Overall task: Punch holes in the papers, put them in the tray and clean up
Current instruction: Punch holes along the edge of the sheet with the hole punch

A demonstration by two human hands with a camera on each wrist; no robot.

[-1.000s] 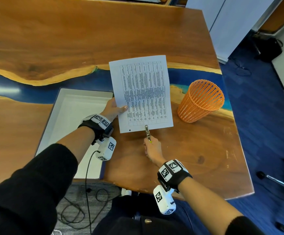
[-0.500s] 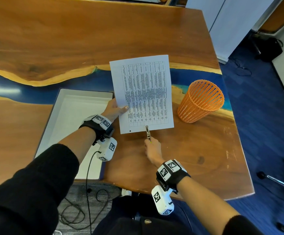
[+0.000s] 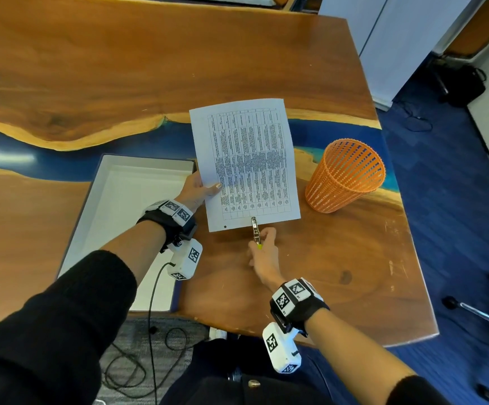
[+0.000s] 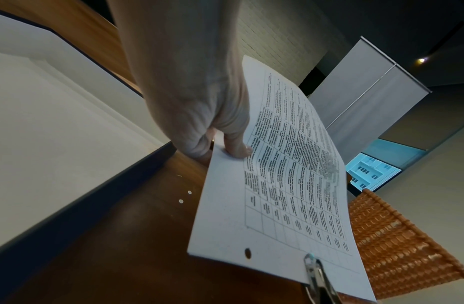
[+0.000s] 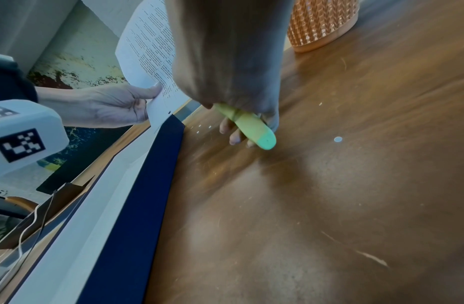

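A printed sheet of paper (image 3: 246,162) hangs above the table, pinched at its left edge by my left hand (image 3: 198,188), thumb on top. One punched hole (image 3: 225,226) shows near its lower left corner. My right hand (image 3: 262,249) grips a metal hole punch (image 3: 255,229) with yellow-green handles (image 5: 247,125). The punch's head sits on the sheet's bottom edge (image 4: 312,263), right of the hole (image 4: 247,253). The white tray (image 3: 126,217) lies at the left, below my left wrist.
An orange mesh basket (image 3: 344,176) stands upright to the right of the paper. Small white paper dots (image 5: 337,139) lie on the wooden table (image 3: 325,273) near the tray's dark blue wall (image 5: 137,195). The table's front edge is close to my body.
The paper and the punch have stayed almost still. My right hand has shifted slightly, with the punch kept at the sheet's bottom edge.
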